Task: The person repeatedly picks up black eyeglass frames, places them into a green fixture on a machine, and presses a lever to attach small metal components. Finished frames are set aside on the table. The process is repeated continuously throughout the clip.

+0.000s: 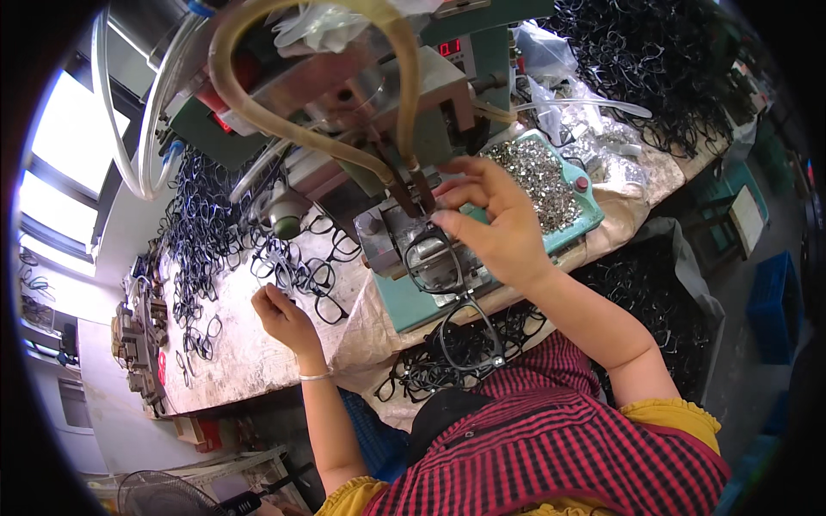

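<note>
A black eyeglass frame (465, 300) sits at the machine's metal fixture (434, 262), one rim around it and the other hanging over the table's front edge. My right hand (497, 219) is beside the machine's two upright prongs (413, 193), thumb and forefinger closed close to their tips. Whatever is between those fingers is too small to name. On the left, my left hand (288, 322) hovers by a loose group of black eyeglass frames (323, 275), its fingers curled together. What they hold, if anything, is hidden.
A turquoise tray (589, 206) of small metal parts stands right of the machine. Dark frames are heaped at left (202, 206), far right (645, 60) and below the table edge. A thick hose (228, 77) loops overhead. Blue crates (770, 305) stand at right.
</note>
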`<state>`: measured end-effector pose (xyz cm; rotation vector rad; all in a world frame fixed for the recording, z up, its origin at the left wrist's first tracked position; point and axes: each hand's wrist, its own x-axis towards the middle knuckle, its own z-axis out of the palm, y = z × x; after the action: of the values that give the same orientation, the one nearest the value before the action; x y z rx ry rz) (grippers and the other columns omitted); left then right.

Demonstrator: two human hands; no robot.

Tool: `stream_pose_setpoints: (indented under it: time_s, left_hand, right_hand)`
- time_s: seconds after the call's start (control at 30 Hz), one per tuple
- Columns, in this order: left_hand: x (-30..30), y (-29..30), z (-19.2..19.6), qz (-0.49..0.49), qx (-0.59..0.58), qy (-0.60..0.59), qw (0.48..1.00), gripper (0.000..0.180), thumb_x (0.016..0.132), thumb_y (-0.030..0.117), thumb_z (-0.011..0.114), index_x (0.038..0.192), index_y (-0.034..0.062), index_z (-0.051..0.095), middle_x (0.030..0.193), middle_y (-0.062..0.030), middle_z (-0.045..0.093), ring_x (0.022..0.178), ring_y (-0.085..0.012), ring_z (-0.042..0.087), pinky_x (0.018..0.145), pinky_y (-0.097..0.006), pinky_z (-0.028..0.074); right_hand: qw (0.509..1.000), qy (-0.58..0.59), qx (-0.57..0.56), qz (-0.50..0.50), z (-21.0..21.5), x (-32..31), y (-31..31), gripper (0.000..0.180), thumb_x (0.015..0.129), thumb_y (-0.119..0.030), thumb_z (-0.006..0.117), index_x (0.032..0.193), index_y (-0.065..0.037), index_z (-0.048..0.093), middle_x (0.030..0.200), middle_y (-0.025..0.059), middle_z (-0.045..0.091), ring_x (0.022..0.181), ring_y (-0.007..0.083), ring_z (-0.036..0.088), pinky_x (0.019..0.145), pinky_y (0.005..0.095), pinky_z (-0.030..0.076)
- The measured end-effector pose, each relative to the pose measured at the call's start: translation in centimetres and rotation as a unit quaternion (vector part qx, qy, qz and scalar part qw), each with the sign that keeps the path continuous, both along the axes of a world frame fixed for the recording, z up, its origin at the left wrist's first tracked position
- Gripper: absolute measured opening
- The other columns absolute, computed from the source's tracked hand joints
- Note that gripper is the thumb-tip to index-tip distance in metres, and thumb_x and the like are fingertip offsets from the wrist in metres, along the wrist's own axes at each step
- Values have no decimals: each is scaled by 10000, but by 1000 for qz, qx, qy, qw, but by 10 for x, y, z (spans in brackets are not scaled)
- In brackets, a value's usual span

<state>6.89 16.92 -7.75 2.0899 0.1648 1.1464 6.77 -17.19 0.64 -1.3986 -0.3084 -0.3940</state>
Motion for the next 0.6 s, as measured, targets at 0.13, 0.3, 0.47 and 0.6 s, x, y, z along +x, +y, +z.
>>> stream_pose_setpoints:
  time_s: [0.13,0.3,0.47,0.6]
  left_hand:
    - [5,-20,16,-108,-247,-54,961,158,1066,188,503,992,50,527,867,-46,585,712,-129,583,677,-276,522]
    - [-37,-104,97,-302,-70,-142,940,161,1055,146,487,1100,34,594,986,-144,681,858,-269,678,838,-409,587]
    - [-42,-153,111,-477,182,-96,855,161,789,78,697,943,83,742,1067,-100,734,910,-280,696,927,-479,531]
    - [-34,-157,105,-489,251,-85,831,177,805,149,753,978,114,749,1020,-74,746,815,-272,676,893,-493,522]
  right_hand:
    - [995,52,74,44,15,-9,13,481,830,-24,703,1276,10,527,974,88,713,943,133,656,885,276,489]
    - [996,-9,-92,-10,29,-31,-1,520,864,-44,649,1355,2,486,1082,169,704,1054,240,688,888,331,512]
    - [895,-33,-411,-168,-18,9,-62,272,821,-137,723,1088,-83,712,1213,198,651,1214,355,582,1049,448,450]
    - [820,-18,-495,-286,-75,16,-111,205,762,-186,790,960,-145,756,1203,202,636,1250,381,543,1062,449,428]
